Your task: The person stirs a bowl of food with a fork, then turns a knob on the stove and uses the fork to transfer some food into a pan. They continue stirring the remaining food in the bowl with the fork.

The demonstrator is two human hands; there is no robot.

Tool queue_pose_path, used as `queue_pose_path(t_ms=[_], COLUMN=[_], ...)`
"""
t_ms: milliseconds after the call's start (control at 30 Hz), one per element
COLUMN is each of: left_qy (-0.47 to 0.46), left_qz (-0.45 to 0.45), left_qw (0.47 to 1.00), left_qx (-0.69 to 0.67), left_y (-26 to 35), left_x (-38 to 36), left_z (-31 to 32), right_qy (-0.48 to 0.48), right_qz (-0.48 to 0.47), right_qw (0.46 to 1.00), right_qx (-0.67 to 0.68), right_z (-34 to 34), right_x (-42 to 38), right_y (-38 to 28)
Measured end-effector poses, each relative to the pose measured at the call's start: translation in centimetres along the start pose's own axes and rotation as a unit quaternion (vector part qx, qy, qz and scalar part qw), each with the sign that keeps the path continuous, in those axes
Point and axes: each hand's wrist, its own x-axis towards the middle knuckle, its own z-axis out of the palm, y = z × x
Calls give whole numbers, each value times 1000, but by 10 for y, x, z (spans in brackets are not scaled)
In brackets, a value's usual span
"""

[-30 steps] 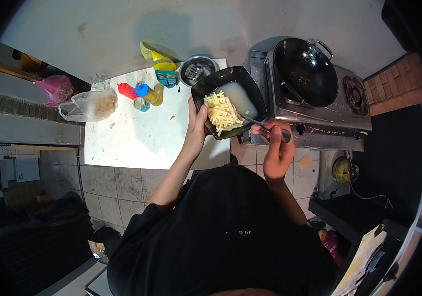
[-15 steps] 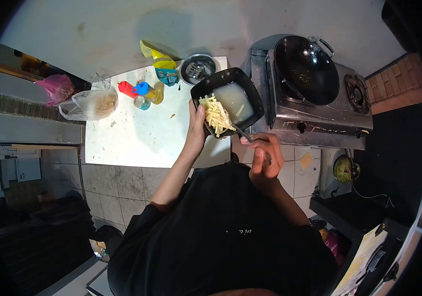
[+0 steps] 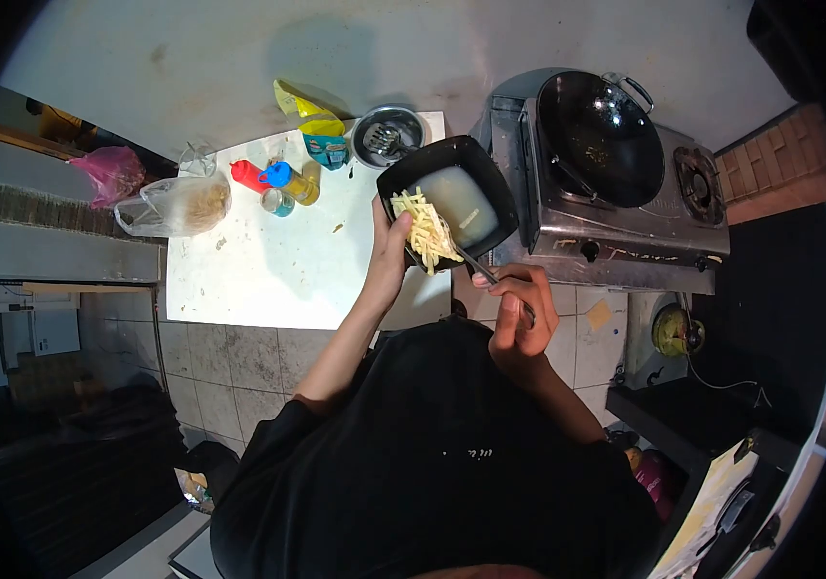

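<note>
My left hand point(image 3: 389, 253) grips a black square bowl point(image 3: 497, 183) by its near left side, thumb over the rim. Pale yellow strips like thin-cut fries point(image 3: 423, 227) are heaped along that side of the bowl. Across the rest of its bottom lies a cloudy whitish layer with a single strip in it. My right hand point(image 3: 524, 314) is closed around the thin dark handle of a spoon point(image 3: 476, 265), right of the bowl's near corner. The spoon's head is mostly hidden among the strips, beside a whitish smear.
Behind the bowl, a metal bowl point(image 3: 363, 154) with utensils stands on the white table point(image 3: 268, 289). A yellow-and-teal pouch point(image 3: 326, 145), a red-capped bottle point(image 3: 247, 175), a blue-capped bottle point(image 3: 292, 183) and a plastic bag point(image 3: 177, 206) are left. At right, a wok point(image 3: 591, 135) sits on a gas stove point(image 3: 625, 251).
The black bowl and both hands have shifted very slightly right and toward me. The spoon still touches the strips, and both grips are unchanged.
</note>
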Motion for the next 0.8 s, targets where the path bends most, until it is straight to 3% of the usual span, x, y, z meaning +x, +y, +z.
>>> queue_pose_path(t_ms=[333,567,667,733,800], left_qy=[0,3,16,21,26], left_qz=[-18,-52,-32,8,-18], left_qw=[999,998,999,1000,999], left_qx=[38,29,5,-8,-30], left_y=[-8,-7,-11,-18,-16], left_x=[-2,-4,-3,2,0], left_z=[5,3,1,-3,-3], right_qy=[20,-1,1,34,50], right_qz=[93,46,82,171,196], right_qw=[995,999,996,977,959], right_qx=[44,-8,28,120,196], right_z=[-6,-6,-5,-4,0], right_x=[6,4,4,5,1], right_y=[1,4,11,17,28])
